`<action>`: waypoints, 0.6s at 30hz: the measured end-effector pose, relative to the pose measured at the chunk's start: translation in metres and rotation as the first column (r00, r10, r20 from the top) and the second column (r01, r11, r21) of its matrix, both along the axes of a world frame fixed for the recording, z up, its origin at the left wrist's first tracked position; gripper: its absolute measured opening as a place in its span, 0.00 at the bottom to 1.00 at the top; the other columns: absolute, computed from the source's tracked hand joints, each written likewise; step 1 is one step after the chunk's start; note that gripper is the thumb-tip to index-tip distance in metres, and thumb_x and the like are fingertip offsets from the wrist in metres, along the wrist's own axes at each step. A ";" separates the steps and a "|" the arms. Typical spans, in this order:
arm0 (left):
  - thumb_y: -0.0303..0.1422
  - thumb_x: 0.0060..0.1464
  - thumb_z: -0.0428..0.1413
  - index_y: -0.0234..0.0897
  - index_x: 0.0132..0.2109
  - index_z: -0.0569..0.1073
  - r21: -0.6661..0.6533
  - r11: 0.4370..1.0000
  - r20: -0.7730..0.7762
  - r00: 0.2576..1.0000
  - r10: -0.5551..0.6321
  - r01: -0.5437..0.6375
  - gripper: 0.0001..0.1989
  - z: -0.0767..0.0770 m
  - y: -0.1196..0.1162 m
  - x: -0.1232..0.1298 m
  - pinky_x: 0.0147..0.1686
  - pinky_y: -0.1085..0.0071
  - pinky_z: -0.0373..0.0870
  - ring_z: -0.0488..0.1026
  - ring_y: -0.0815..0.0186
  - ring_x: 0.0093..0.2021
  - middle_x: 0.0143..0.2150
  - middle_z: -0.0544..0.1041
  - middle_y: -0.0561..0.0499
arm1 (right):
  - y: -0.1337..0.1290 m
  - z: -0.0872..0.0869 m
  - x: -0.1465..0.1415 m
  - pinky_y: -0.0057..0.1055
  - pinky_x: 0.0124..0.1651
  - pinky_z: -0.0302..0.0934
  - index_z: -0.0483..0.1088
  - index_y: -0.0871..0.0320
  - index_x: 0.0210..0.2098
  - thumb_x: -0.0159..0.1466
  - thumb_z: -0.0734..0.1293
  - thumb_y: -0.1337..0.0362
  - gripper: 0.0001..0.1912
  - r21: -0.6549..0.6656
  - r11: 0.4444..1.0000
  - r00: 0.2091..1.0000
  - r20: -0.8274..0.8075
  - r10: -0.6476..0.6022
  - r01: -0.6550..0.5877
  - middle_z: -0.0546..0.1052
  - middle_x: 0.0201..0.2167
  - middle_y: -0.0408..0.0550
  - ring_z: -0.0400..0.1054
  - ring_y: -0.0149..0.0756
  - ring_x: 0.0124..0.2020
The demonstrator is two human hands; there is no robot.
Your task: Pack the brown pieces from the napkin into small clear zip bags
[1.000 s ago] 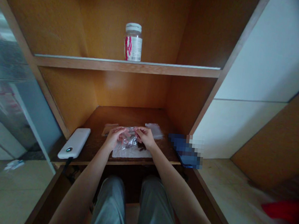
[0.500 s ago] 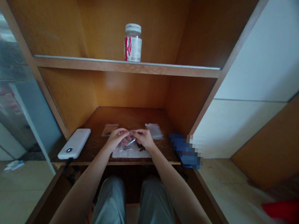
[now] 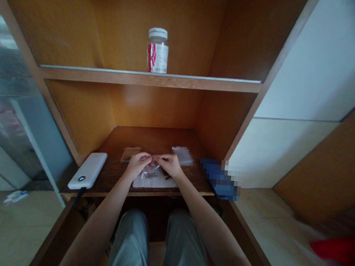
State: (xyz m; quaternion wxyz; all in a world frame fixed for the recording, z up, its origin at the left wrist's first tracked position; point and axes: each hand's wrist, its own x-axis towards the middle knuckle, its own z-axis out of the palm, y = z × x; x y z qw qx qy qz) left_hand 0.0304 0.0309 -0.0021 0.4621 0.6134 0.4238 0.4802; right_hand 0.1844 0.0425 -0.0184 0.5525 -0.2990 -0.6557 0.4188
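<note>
Both hands meet over the desk, pinching the top edge of a small clear plastic bag (image 3: 153, 171). My left hand (image 3: 138, 164) is closed on the bag's left side, thumb and forefinger together. On its right side my right hand (image 3: 170, 164) pinches in the same way. What the bag holds, if anything, I cannot make out. Beneath it lies a white sheet (image 3: 156, 183), and small dark brown pieces (image 3: 166, 174) rest on that sheet, partly hidden by my right hand. Behind my right hand is a stack of clear zip bags (image 3: 183, 155). Another clear bag (image 3: 129, 153) lies behind my left hand.
A white power bank (image 3: 88, 170) with a black cable lies at the left front edge. To the right is a blurred-out dark blue object (image 3: 219, 180). A white-capped bottle (image 3: 157, 52) stands on the shelf (image 3: 151, 80) above. Cabinet walls enclose both sides.
My fingertips have shifted slightly along the top of the bag, and the bag hangs a little differently. Everything else stays where it was.
</note>
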 end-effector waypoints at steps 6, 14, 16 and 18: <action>0.37 0.46 0.55 0.33 0.34 0.69 0.003 0.999 0.017 0.999 0.040 -0.040 0.11 -0.002 0.004 -0.002 0.12 0.77 0.59 0.68 0.71 0.16 0.25 0.74 0.51 | -0.001 0.003 0.001 0.22 0.14 0.47 0.72 0.60 0.19 0.50 0.67 0.55 0.14 -0.126 0.991 0.993 -0.104 -0.062 0.049 0.70 0.14 0.43 0.55 0.23 0.12; 0.39 0.45 0.55 0.34 0.34 0.68 0.011 0.994 0.050 0.993 0.104 -0.105 0.13 -0.004 0.006 -0.002 0.09 0.77 0.53 0.68 0.70 0.15 0.25 0.75 0.50 | -0.003 0.006 0.003 0.22 0.11 0.40 0.73 0.60 0.24 0.51 0.67 0.55 0.13 -0.149 0.989 0.984 -0.177 -0.030 0.003 0.70 0.14 0.41 0.49 0.20 0.08; 0.40 0.46 0.55 0.34 0.34 0.68 0.018 0.994 0.060 0.992 0.109 -0.110 0.13 -0.004 0.006 -0.002 0.09 0.77 0.53 0.68 0.70 0.15 0.25 0.74 0.50 | -0.003 0.008 0.004 0.22 0.11 0.40 0.74 0.60 0.25 0.51 0.67 0.55 0.14 -0.162 0.987 0.981 -0.194 -0.026 -0.005 0.70 0.14 0.41 0.50 0.20 0.08; 0.40 0.46 0.54 0.34 0.33 0.68 0.020 0.993 0.074 0.990 0.118 -0.120 0.13 -0.004 0.006 -0.002 0.09 0.77 0.53 0.69 0.69 0.15 0.26 0.74 0.49 | -0.004 0.010 0.005 0.22 0.11 0.40 0.74 0.61 0.26 0.52 0.66 0.55 0.14 -0.175 0.985 0.977 -0.212 -0.030 -0.008 0.71 0.14 0.42 0.50 0.20 0.08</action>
